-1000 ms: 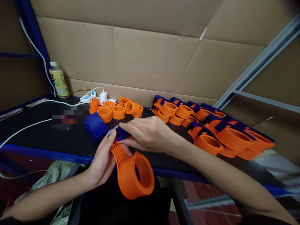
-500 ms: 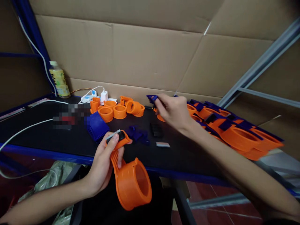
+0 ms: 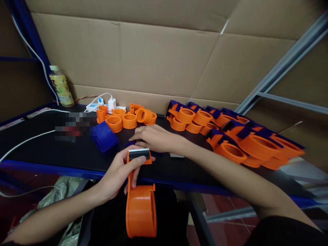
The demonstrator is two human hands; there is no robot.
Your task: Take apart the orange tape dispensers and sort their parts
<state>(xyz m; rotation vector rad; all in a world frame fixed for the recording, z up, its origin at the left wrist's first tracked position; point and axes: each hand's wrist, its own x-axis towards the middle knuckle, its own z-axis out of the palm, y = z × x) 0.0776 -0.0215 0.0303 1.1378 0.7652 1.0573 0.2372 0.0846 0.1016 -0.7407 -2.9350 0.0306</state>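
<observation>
My left hand (image 3: pixel 120 171) is closed around an orange tape dispenser (image 3: pixel 141 212). Its thumb presses on the black strip under the serrated metal blade (image 3: pixel 139 149), which lies at the top end, and the empty round hub hangs below. Just behind that blade my right hand (image 3: pixel 156 138) reaches low over the table, fingers bent but apart and pointing left. Small dark blue pieces (image 3: pixel 130 144) lie under and beside its fingers, mostly hidden. A pale flat strip (image 3: pixel 176 155) shows beneath the right wrist.
Blue flat sheets (image 3: pixel 105 137) are stacked left of my hands. Several orange hubs (image 3: pixel 129 120) stand behind them. Stacked orange dispensers with blue flaps (image 3: pixel 263 145) fill the right side. A bottle (image 3: pixel 61 87) and a power strip (image 3: pixel 93 107) with cables are at the back left.
My right hand has moved left and down from the dispenser stack to the small blue pieces; the blue part at its fingertips is gone. The held dispenser has turned, its blade now facing up.
</observation>
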